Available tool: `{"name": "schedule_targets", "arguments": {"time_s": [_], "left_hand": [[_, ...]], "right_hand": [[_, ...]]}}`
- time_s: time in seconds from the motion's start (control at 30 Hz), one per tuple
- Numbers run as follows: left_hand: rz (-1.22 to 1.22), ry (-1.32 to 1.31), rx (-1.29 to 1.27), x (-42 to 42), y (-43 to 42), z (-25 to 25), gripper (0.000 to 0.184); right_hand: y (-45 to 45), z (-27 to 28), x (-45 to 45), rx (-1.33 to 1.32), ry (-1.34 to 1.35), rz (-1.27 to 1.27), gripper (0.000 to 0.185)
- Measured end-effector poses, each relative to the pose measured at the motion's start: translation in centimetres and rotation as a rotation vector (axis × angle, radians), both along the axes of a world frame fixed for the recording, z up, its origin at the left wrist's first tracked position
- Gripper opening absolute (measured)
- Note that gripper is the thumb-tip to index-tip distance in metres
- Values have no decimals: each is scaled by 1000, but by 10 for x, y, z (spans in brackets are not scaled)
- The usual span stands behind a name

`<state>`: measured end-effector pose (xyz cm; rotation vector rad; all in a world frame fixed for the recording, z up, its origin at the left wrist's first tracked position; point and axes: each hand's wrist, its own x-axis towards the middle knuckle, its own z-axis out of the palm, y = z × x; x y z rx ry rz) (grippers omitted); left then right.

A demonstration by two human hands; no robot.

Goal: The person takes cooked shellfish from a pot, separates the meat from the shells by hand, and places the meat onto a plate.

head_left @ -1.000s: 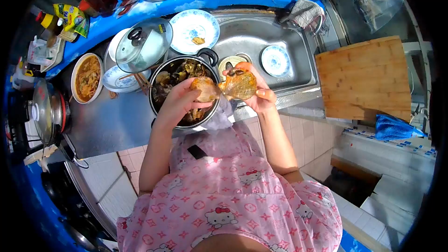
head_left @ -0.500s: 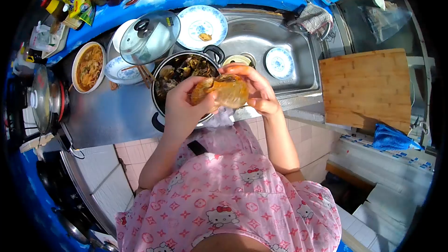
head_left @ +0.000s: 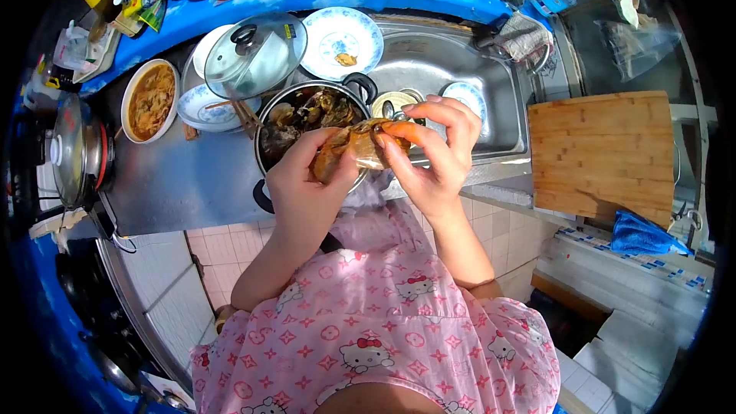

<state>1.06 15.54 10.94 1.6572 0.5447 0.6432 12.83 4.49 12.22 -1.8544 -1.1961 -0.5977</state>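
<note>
Both my hands hold a glossy orange-brown shellfish (head_left: 366, 155) above the near side of a metal pot. My left hand (head_left: 310, 180) grips its left end between thumb and fingers. At its right end, my right hand (head_left: 435, 157) pinches with thumb and forefinger, the other fingers raised. The fingers cover part of the shellfish. Dark shells (head_left: 307, 116) fill the pot (head_left: 258, 142). Behind the pot, a white plate with a blue pattern (head_left: 323, 37) carries a small yellow-orange morsel (head_left: 346, 59).
A glass lid (head_left: 253, 69) rests over dishes beside the pot. Left of it is a bowl of reddish-brown food (head_left: 150, 100). The sink (head_left: 429, 54) holds a small plate (head_left: 464, 96). To the right lies a wooden cutting board (head_left: 602, 157); a lidded cooker (head_left: 70, 153) stands far left.
My right hand has shifted its hold, its fingers now lifted and pinching the shellfish from above. The shellfish has turned in my hands. The view has shifted slightly.
</note>
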Motion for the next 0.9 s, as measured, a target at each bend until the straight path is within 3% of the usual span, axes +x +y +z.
{"name": "schedule_targets", "arguments": {"time_s": [0.27,0.57,0.9], "left_hand": [[22,10,-147,-4,-2,7,28],[93,11,23,-6,-1,10,26],[86,30,47,-9,-1,10,27]], "right_hand": [[1,1,-2,12,111,-3,20],[4,-2,-4,0,90,38,22],[5,-3,-8,7,167,22,24]]}}
